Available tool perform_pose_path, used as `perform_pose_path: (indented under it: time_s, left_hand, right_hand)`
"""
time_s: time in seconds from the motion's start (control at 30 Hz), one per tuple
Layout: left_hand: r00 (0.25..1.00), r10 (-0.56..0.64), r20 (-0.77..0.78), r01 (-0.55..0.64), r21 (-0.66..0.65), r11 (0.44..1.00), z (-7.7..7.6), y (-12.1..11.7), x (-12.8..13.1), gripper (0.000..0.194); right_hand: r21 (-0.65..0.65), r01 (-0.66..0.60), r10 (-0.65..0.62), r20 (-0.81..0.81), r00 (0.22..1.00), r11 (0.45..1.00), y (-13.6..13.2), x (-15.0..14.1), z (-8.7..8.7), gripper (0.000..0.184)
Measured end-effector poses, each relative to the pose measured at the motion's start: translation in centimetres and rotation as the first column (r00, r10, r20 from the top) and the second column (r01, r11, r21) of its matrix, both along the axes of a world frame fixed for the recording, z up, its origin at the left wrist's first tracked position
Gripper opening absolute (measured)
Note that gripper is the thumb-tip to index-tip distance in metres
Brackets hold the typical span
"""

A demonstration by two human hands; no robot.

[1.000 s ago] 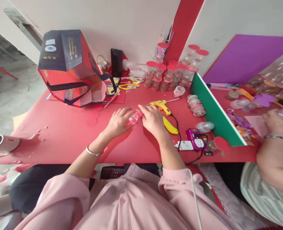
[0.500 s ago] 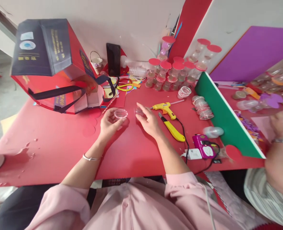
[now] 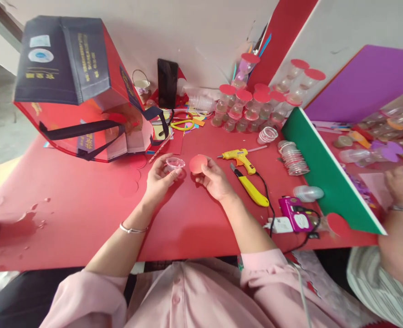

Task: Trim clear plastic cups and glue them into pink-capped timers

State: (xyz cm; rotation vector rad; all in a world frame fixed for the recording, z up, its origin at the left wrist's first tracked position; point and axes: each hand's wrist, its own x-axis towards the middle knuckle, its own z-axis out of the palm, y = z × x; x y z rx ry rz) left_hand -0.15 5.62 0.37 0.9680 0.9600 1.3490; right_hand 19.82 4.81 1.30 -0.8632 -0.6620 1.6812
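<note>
My left hand (image 3: 158, 182) holds a small clear plastic cup (image 3: 175, 162) by its side, with the rim facing up. My right hand (image 3: 217, 181) grips a round red disc (image 3: 197, 163) between thumb and fingers, its flat face toward me. Whether a cup is joined behind the disc is hidden. Cup and disc are a short gap apart above the red table (image 3: 174, 228). Just right of my right hand lie a yellow glue gun (image 3: 239, 158) and a yellow utility knife (image 3: 254, 190).
A large dark-and-red bag (image 3: 95, 86) stands at left. Cup shapes with red tops (image 3: 244, 95) are stacked at the back. Nested cups (image 3: 293, 158) lie by a green divider (image 3: 331, 173). A purple box with cables (image 3: 295, 216) sits front right. Another person's arm (image 3: 397, 228) is beyond.
My right hand has turned what it holds, so the red disc now faces me. The cup in my left hand is tilted slightly differently. The view has shifted a little.
</note>
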Motion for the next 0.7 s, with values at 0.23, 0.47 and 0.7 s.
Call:
perform_pose_path:
  time_s: [0.23,0.47,0.7]
  left_hand:
    - [0.899,-0.158,0.409,0.252,-0.187,0.950,1.3,-0.1,-0.9,0.053]
    - [0.889,-0.098,0.448,0.207,-0.201,0.958,1.1,0.5,-1.6,0.052]
    - [0.918,-0.160,0.363,0.207,-0.097,0.973,0.6,0.6,-1.9,0.067]
  right_hand:
    - [0.001,-0.051,0.050,0.046,0.998,0.999,0.1,0.0,0.0,0.056]
    - [0.327,0.014,-0.227,0.624,0.748,0.945,0.3,-0.3,-1.8,0.051]
    - [0.445,-0.448,-0.493,0.870,0.010,0.775,0.8,-1.8,-2.3,0.047]
